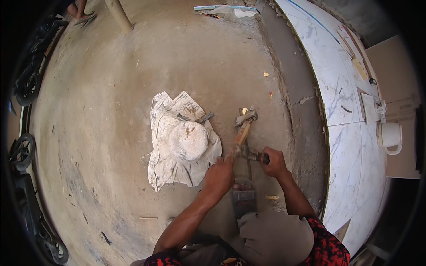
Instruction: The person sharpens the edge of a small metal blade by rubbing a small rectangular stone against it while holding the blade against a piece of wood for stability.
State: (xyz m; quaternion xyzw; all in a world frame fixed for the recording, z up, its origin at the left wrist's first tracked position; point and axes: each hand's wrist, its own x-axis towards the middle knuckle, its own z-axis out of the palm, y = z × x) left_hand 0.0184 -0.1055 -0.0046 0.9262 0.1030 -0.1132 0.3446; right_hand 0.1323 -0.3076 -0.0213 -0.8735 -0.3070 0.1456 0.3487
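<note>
My left hand (219, 176) is closed at the near end of a light wooden piece (242, 134), which slants away from me. A rough grey lump or tool head (246, 117) lies at its far end. My right hand (275, 163) wraps round the dark handle of a short tool (254, 155) that points left toward the left hand. Where the two meet is smeared, so the tool's kind cannot be made out. Left of the hands, a whitish sack cloth (167, 170) lies on the floor, with a round, pale, dusty block (188, 140) on it.
Dark strips (205, 118) lie at the cloth's far edge. At right, a raised marble-patterned slab (346, 146) holds a white mug (389, 135) and long sticks (355, 62). Motorbike wheels (23, 152) line the left. A post (119, 15) and another person's foot (84, 17) are farther off.
</note>
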